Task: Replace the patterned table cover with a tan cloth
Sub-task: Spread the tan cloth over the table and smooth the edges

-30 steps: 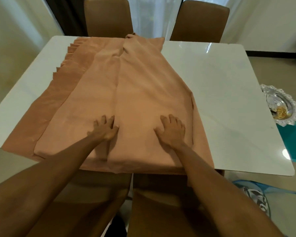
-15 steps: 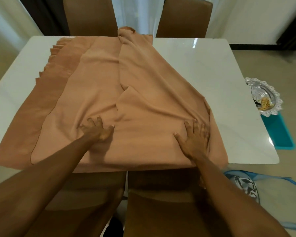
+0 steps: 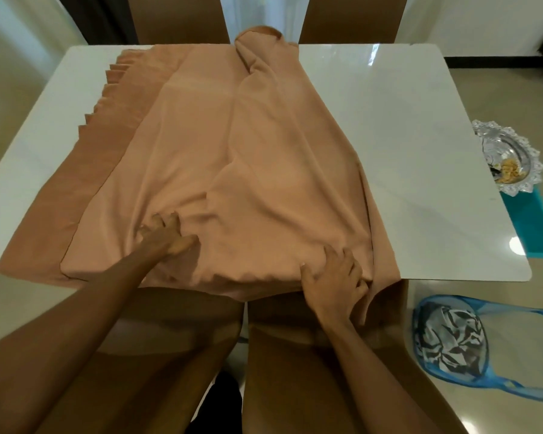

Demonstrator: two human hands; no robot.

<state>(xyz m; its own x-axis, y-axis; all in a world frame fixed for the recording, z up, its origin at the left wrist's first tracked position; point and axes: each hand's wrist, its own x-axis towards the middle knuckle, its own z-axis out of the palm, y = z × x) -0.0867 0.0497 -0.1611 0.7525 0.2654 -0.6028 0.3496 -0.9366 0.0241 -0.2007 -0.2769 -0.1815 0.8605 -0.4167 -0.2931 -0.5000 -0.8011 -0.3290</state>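
The right hand (image 3: 333, 285) has slid rightward along the near edge of the worktop (image 3: 398, 126) since a second ago. It has dragged the top layer of the tan cloth (image 3: 248, 145) with it, and its bent fingers (image 3: 355, 267) now grip the fabric just where it spills over that edge. The left hand (image 3: 166, 234) has barely shifted, its fingers curled into a bunch of cloth, creases fanning out from them. By the look of it this is the unfolding step: the cloth reaches farther right than before. It still lies in layers over the left and middle, though, with the right side and the far left corner of the worktop bare, so much spreading remains.

The patterned cover (image 3: 452, 336) is already off, lying crumpled in the blue mesh basket (image 3: 415, 327) on the floor by the near right corner.

The count:
- Two hands, one cloth, one cover and one basket.
- Two chairs tucked under the near edge (image 3: 279, 371).
- One silver dish (image 3: 499, 145) off the right edge, resting on one teal tray (image 3: 533, 227).
- Two more chairs beyond the far edge (image 3: 176, 20).
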